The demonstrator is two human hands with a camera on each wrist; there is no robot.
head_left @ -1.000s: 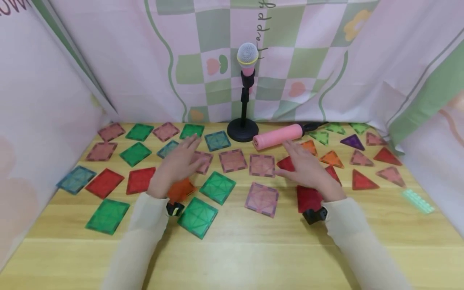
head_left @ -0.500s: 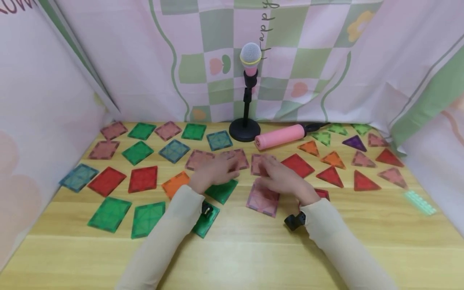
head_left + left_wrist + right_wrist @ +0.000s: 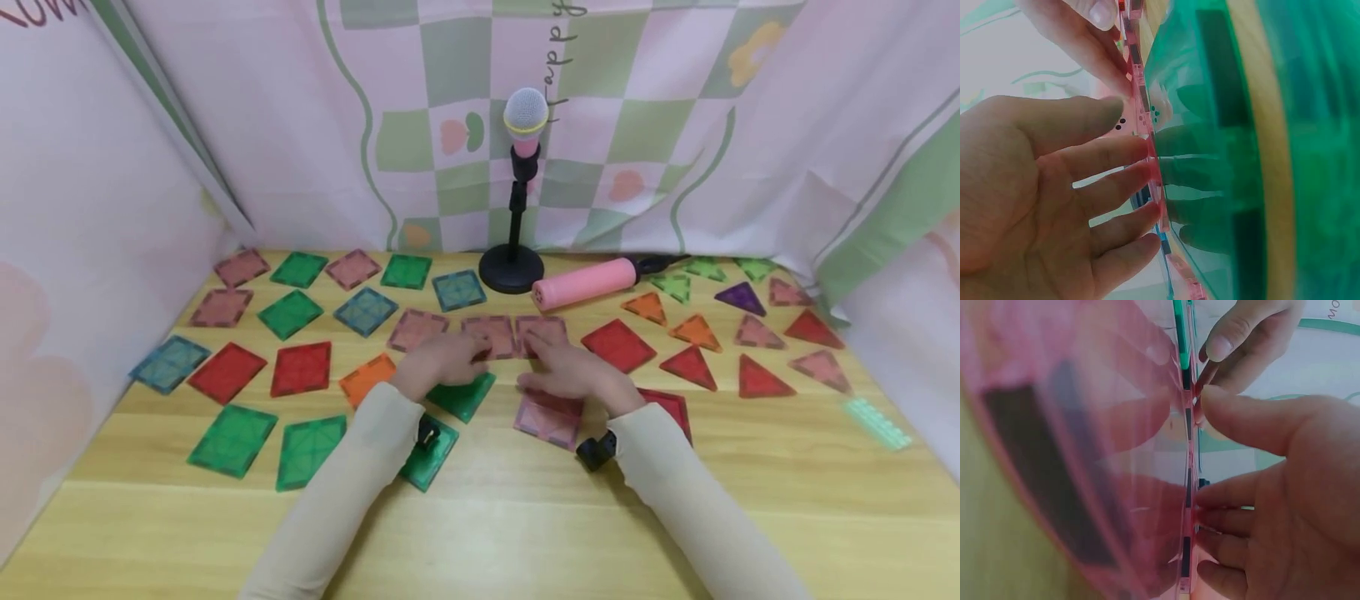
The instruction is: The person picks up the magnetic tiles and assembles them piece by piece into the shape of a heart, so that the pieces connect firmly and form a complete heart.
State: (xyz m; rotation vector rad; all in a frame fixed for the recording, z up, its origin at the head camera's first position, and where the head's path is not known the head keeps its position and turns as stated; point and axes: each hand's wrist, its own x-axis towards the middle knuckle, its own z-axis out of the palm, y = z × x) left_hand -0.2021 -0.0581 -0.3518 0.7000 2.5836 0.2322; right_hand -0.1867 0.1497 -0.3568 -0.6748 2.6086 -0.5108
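Two pink square magnetic tiles lie edge to edge at mid-table in the head view, a left one (image 3: 504,337) and a right one (image 3: 557,331). On the left one rest the fingertips of my left hand (image 3: 442,364), its fingers fairly straight in the left wrist view. My right hand (image 3: 576,372) touches the right one, fingers gently extended and thumb apart. Below my left hand is a green square tile (image 3: 467,398), partly covered. Under my right hand sits another pink tile (image 3: 546,423). Both palms stay raised off the table, and neither hand grips anything.
Several square tiles, such as a red one (image 3: 302,369), spread across the left. Triangular tiles, such as a purple one (image 3: 740,298), lie at right near a mint studded strip (image 3: 876,423). Behind stand a microphone (image 3: 526,117) on a black stand and a lying pink cylinder (image 3: 585,283).
Both hands came inward from the sides and down onto the two middle pink tiles. The gap between those tiles has closed; the right hand dipped slightly over the last half second.
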